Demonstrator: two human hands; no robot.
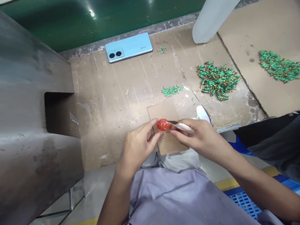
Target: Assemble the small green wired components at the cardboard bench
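My left hand (138, 145) pinches a small round red piece (163, 124) between thumb and forefinger, just above the near edge of the cardboard-covered bench (112, 100). My right hand (199, 134) grips a slim tool with a pale wrapped handle (185, 127); its dark tip touches the red piece. Both hands meet over a small loose cardboard square (167, 142).
A light blue phone (128, 47) lies face down at the back. Piles of small green parts sit at centre (172, 90), right (217, 80) and far right (278, 66). A grey metal housing (28, 125) walls the left. A white post (211, 18) stands behind.
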